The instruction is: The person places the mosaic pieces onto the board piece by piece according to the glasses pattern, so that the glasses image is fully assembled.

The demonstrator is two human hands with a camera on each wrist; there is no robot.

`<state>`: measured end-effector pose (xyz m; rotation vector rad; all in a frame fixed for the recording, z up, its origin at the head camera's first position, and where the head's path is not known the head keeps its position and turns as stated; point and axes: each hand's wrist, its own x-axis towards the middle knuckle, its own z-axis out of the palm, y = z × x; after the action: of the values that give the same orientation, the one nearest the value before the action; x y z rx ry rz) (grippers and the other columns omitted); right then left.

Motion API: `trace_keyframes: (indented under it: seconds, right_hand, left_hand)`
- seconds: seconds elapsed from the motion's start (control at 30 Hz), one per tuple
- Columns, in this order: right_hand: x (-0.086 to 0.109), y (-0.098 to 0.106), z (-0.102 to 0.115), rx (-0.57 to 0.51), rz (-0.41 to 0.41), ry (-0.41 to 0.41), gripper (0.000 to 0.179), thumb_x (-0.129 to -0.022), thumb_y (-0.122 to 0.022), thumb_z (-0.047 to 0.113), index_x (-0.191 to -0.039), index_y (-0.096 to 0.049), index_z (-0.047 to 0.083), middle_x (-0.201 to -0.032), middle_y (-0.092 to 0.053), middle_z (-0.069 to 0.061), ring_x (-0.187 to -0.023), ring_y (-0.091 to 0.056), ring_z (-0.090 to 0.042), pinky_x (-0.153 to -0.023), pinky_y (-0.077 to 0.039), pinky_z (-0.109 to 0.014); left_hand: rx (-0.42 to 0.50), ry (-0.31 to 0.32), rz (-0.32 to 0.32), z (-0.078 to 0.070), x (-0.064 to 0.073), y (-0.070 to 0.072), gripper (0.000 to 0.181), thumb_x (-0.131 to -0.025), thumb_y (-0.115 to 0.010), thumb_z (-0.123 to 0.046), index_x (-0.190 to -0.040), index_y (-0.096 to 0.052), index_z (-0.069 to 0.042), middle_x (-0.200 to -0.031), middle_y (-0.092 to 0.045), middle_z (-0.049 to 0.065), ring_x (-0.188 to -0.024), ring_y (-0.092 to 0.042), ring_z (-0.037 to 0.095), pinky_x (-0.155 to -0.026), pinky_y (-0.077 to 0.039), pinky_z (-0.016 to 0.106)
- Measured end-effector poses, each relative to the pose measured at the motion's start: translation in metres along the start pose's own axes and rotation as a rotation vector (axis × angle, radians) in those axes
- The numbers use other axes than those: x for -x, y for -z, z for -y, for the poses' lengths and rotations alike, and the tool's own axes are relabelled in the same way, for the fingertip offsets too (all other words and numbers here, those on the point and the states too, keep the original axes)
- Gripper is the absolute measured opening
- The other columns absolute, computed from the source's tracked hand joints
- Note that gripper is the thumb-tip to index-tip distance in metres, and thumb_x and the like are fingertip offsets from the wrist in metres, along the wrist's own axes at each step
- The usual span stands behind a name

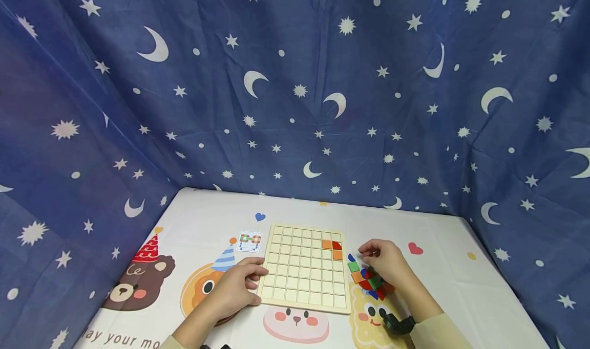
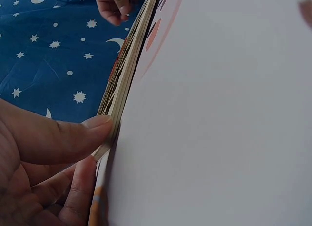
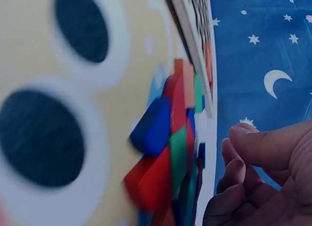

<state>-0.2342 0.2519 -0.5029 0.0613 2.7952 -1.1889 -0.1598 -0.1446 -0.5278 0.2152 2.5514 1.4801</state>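
My left hand (image 1: 239,286) rests at the left edge of a light wooden grid board (image 1: 273,277). In the left wrist view its thumb (image 2: 100,128) and fingertips touch the board's rim near a corner. Toward the board's upper right sit two orange squares (image 1: 337,255) and a red rounded piece (image 1: 337,245). My right hand (image 1: 387,261) hovers beside the board's right edge, over a pile of coloured pieces (image 1: 367,276). Its fingers are loosely bent, thumb near the index finger, and nothing shows between them in the right wrist view (image 3: 258,162).
A small pattern card (image 1: 249,241) lies left of the board's upper corner. Red, blue, green and orange pieces overlap in the pile, with a green square (image 1: 353,267) at its edge. The white cloth (image 1: 442,257) has printed cartoons; a blue starry curtain (image 1: 295,108) stands behind.
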Motion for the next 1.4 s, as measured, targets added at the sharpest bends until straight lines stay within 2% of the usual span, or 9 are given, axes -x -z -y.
trace_keyframes:
  seconds: [0.3,0.43,0.63,0.83,1.03,1.23,1.4]
  right_hand:
    - [0.018,0.004,-0.015,0.055,0.04,-0.004,0.018,-0.088,-0.083,-0.002,-0.099,-0.078,0.011,-0.086,-0.064,-0.004,-0.085,-0.057,-0.019,-0.07,-0.053,-0.023]
    - [0.027,0.004,-0.016,0.072,0.068,-0.008,0.019,-0.087,-0.085,-0.001,-0.098,-0.078,0.012,-0.085,-0.062,-0.003,-0.085,-0.055,-0.019,-0.068,-0.051,-0.023]
    - [0.034,0.0,-0.016,0.117,0.069,-0.026,0.022,-0.085,-0.086,0.0,-0.098,-0.076,0.015,-0.086,-0.06,-0.003,-0.085,-0.055,-0.019,-0.066,-0.052,-0.023]
    - [0.037,-0.001,-0.017,0.143,0.049,-0.021,0.023,-0.085,-0.086,0.0,-0.097,-0.075,0.015,-0.086,-0.06,-0.003,-0.083,-0.055,-0.018,-0.062,-0.05,-0.023]
    - [0.036,0.001,-0.019,0.163,0.024,-0.031,0.021,-0.088,-0.085,0.004,-0.105,-0.076,0.013,-0.086,-0.059,-0.003,-0.085,-0.055,-0.019,-0.063,-0.048,-0.022]
    - [0.031,0.0,-0.02,0.209,0.027,-0.005,0.026,-0.089,-0.084,0.006,-0.114,-0.08,0.014,-0.085,-0.059,-0.003,-0.083,-0.053,-0.019,-0.062,-0.046,-0.024]
    - [0.031,-0.002,-0.02,0.232,0.026,-0.011,0.016,-0.09,-0.083,0.005,-0.099,-0.077,0.017,-0.085,-0.06,-0.002,-0.084,-0.054,-0.018,-0.07,-0.048,-0.026]
  left_hand:
    - [0.002,-0.001,0.005,0.0,-0.001,-0.001,0.062,-0.066,-0.089,0.012,-0.123,-0.077,-0.009,-0.158,-0.056,0.004,-0.103,-0.06,0.018,-0.08,-0.057,0.021]
    - [0.004,0.0,0.007,0.0,-0.001,0.0,0.062,-0.066,-0.089,0.012,-0.123,-0.077,-0.009,-0.159,-0.055,0.004,-0.104,-0.06,0.018,-0.081,-0.057,0.021]
    - [0.009,0.008,-0.006,-0.001,-0.001,0.001,0.062,-0.065,-0.089,0.013,-0.121,-0.078,-0.01,-0.157,-0.057,0.004,-0.101,-0.06,0.017,-0.079,-0.057,0.021]
    - [0.003,0.016,-0.007,-0.001,-0.003,0.0,0.062,-0.066,-0.089,0.013,-0.122,-0.078,-0.011,-0.157,-0.057,0.003,-0.101,-0.06,0.016,-0.078,-0.056,0.02]
    - [-0.001,0.017,-0.002,-0.001,-0.003,0.0,0.062,-0.066,-0.088,0.013,-0.122,-0.077,-0.01,-0.157,-0.056,0.003,-0.101,-0.06,0.017,-0.078,-0.056,0.02]
    - [-0.007,0.016,-0.006,-0.001,-0.003,0.0,0.061,-0.066,-0.089,0.013,-0.122,-0.078,-0.01,-0.157,-0.057,0.003,-0.101,-0.06,0.017,-0.078,-0.056,0.02]
    - [0.0,0.023,0.001,-0.001,-0.002,-0.001,0.062,-0.065,-0.089,0.013,-0.122,-0.077,-0.01,-0.157,-0.056,0.003,-0.1,-0.06,0.018,-0.078,-0.056,0.02]
